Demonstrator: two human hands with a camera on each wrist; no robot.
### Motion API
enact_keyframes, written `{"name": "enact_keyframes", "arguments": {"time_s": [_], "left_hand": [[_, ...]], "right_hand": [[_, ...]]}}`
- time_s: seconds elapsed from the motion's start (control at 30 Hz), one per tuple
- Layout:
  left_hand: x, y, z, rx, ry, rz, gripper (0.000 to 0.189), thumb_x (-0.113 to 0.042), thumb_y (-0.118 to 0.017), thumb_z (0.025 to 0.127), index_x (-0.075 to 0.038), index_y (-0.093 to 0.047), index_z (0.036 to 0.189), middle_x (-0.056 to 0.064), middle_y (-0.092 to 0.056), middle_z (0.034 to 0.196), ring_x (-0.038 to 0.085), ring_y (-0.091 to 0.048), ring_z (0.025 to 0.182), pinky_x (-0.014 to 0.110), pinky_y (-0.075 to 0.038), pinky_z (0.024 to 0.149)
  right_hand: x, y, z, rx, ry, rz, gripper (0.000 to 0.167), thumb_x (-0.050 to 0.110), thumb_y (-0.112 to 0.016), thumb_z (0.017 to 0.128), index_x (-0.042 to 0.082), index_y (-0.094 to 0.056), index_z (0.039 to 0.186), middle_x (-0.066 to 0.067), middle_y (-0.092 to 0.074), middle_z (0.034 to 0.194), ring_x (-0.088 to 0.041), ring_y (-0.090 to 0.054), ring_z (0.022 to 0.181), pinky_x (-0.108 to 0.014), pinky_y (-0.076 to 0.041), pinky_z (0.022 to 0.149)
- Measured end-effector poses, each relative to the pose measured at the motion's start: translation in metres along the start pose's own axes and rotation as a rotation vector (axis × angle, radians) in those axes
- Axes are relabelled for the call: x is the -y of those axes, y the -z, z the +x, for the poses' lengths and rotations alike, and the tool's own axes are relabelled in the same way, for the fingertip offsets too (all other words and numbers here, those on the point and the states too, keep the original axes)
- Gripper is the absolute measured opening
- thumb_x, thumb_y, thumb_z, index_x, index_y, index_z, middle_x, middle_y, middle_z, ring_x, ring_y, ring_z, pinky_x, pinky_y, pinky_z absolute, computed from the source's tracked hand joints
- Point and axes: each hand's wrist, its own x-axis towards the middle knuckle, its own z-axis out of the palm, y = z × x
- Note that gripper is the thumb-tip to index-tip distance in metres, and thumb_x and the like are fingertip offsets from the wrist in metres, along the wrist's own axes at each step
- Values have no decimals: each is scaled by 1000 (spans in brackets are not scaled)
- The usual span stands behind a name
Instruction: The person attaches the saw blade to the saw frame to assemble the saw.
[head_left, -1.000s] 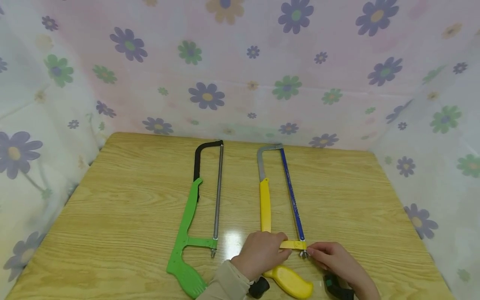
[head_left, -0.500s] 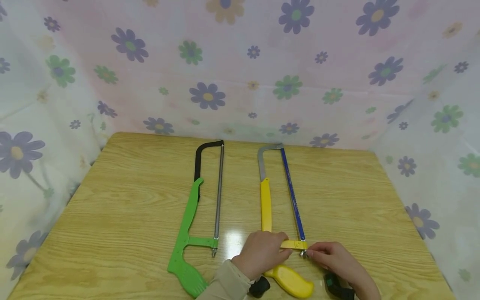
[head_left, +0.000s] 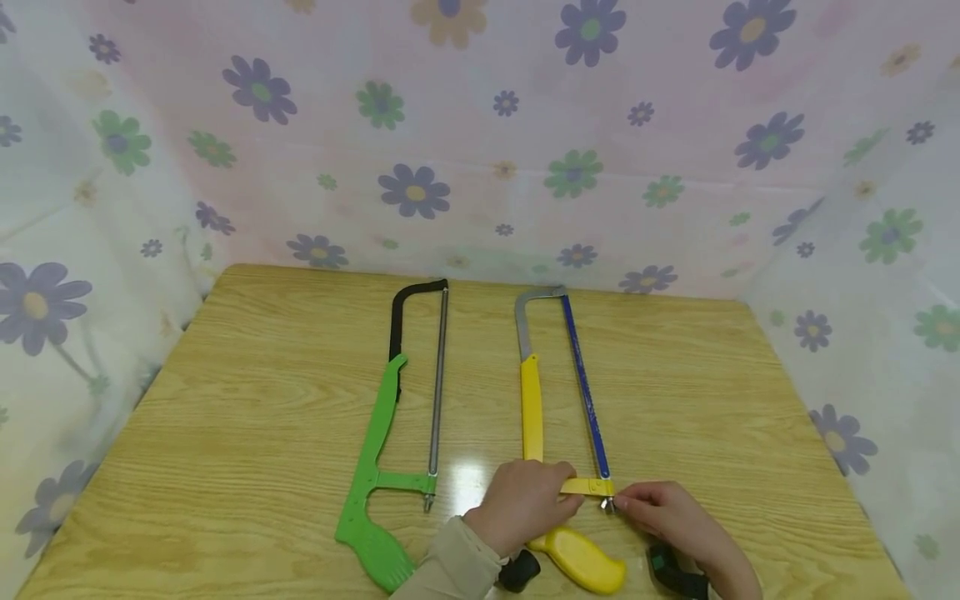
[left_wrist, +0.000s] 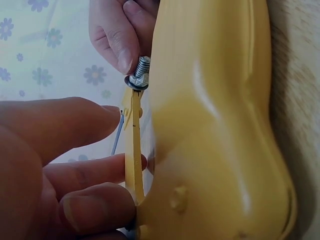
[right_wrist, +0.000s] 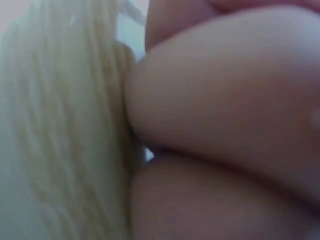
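Note:
A yellow hacksaw [head_left: 532, 408] with a grey front bow and a blue blade [head_left: 587, 392] lies on the table. My left hand [head_left: 525, 504] grips its frame at the yellow crossbar [head_left: 588, 487]; in the left wrist view the left fingers curl round that thin bar, beside the large yellow handle [left_wrist: 215, 115]. At the bar's outer end my right hand [head_left: 678, 517] pinches the metal wing nut [head_left: 607, 505] between thumb and finger. A threaded bolt end [left_wrist: 143, 65] sticks out by the right fingertips. In the right wrist view, blurred fingers [right_wrist: 225, 85] hide the nut.
A green hacksaw [head_left: 367, 467] with a black bow and grey blade lies left of the yellow one on the wood-grain table [head_left: 262, 400]. Flower-patterned curtain [head_left: 480, 150] encloses the back and sides. Black wrist devices [head_left: 675, 575] sit by both wrists.
The wing nut's wings have turned slightly under my right fingers. My left hand keeps its hold, and both hacksaws stay in place.

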Motion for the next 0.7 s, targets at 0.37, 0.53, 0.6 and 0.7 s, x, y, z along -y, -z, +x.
{"name": "enact_keyframes", "arguments": {"time_s": [0.37,0.53,0.6,0.7], "left_hand": [[1,0,-1,19,22,-3,30,-45,-52,86,-26,-62,106,-14,-50,52,4,-34,37,21,-28,35],[2,0,-1,16,24,-1,27,-44,-53,86,-25,-62,103,-14,-44,49,4,-33,36,21,-27,34],[2,0,-1,17,29,2,27,-44,-53,86,-25,-62,103,-14,-45,50,4,-33,37,21,-27,34],[2,-2,0,8,25,6,26,-44,-54,85,-26,-63,101,-14,-46,51,4,-33,37,21,-27,34]], "right_hand": [[2,-1,2,-26,-41,15,34,36,-58,85,3,-62,94,1,-44,59,-8,-38,48,-22,-34,43],[2,-3,4,-22,-36,32,33,34,-58,85,2,-59,93,2,-42,59,-8,-37,48,-21,-33,43],[2,-3,4,-19,-27,26,33,34,-58,85,2,-59,93,2,-42,59,-7,-37,48,-21,-33,43],[1,-2,5,-16,-12,18,31,34,-59,85,3,-58,92,3,-41,58,-7,-36,48,-21,-33,43]]}}
